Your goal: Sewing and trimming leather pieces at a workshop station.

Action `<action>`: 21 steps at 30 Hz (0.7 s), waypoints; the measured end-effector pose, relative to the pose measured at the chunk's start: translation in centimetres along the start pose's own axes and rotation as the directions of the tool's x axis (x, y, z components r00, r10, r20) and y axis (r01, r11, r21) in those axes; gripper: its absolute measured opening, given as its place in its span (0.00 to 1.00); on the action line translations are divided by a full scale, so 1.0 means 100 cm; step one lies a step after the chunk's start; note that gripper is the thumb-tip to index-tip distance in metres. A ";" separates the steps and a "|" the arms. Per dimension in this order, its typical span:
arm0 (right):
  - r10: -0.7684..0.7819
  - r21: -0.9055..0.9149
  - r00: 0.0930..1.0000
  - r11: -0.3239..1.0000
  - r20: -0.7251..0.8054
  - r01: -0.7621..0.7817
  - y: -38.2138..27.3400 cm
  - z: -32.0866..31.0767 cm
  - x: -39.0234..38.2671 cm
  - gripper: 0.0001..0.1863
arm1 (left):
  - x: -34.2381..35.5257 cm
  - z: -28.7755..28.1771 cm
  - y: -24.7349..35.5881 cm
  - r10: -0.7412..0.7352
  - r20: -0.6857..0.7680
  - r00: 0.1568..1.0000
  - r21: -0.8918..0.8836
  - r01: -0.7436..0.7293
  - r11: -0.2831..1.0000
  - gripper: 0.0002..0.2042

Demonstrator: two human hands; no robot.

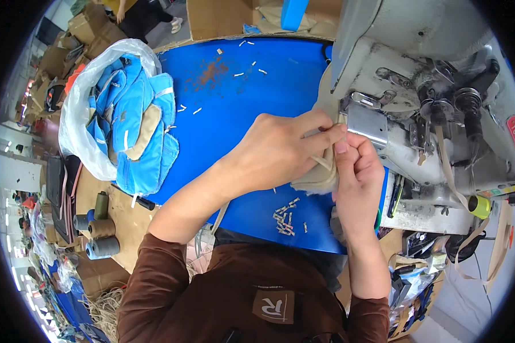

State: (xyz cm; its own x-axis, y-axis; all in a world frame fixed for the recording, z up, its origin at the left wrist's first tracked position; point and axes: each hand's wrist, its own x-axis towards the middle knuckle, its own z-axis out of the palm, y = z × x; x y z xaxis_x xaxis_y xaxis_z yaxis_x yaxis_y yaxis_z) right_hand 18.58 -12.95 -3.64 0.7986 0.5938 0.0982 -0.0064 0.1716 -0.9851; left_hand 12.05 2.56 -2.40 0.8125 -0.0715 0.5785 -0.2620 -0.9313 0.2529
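Both my hands meet at the side of a grey industrial sewing machine (367, 123), by its small metal plate. A beige fabric piece (315, 182) with a narrow strip along its edge hangs below my fingers. My left hand (292, 143) reaches across from the left and pinches the piece's upper edge between thumb and fingertips. Close against it, my right hand (357, 166) is closed with its thumb on the same edge. The fingertips hide the exact spot they grip. More beige material (325, 94) runs up beside the machine.
On the blue table (223, 137), a clear plastic bag (74, 123) holds blue fabric pieces (140, 123). Small cut scraps (283, 220) lie near my body. Thread spools (103, 246) stand at the left. A beige tape (446, 166) hangs through a yellow-green ring (479, 207) at right.
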 end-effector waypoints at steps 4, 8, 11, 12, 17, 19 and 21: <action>0.120 0.027 0.993 0.992 0.007 -0.121 -0.011 -0.002 0.001 0.08 | -0.003 0.004 0.000 -0.040 -0.035 0.999 -0.071 0.037 0.997 0.25; 0.195 -0.081 0.975 0.979 0.105 -0.187 -0.016 -0.013 0.003 0.10 | -0.005 0.008 0.001 -0.073 -0.064 0.995 -0.119 0.065 0.991 0.24; 0.252 -0.210 0.962 0.951 0.110 -0.225 -0.020 -0.028 -0.011 0.11 | -0.014 0.015 -0.001 -0.092 -0.128 0.988 -0.118 0.077 0.990 0.22; 0.184 -0.359 0.981 0.921 0.065 -0.149 -0.016 -0.037 -0.023 0.12 | -0.016 0.017 0.000 -0.092 -0.137 0.986 -0.124 0.075 0.989 0.22; 0.005 -0.945 0.990 0.299 0.142 0.134 0.004 -0.082 -0.077 0.23 | -0.009 0.015 0.011 -0.207 -0.235 0.950 -0.224 0.154 0.962 0.33; 0.057 -0.965 0.988 0.230 0.145 0.128 0.018 -0.092 -0.092 0.27 | -0.006 0.021 0.020 -0.261 -0.206 0.943 -0.153 0.233 0.960 0.37; 0.141 -0.974 0.982 0.206 0.124 0.093 0.034 -0.100 -0.098 0.29 | -0.004 0.031 0.027 -0.332 -0.161 0.930 -0.075 0.324 0.943 0.41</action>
State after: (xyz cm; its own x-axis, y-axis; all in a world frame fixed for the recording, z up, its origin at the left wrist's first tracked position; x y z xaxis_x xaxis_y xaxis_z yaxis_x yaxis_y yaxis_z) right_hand 16.77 -26.02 -9.34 0.7091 0.7047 -0.0246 0.6593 -0.6749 -0.3313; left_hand 12.65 -1.04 -4.37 0.7584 0.3000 0.5786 -0.0230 -0.8749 0.4838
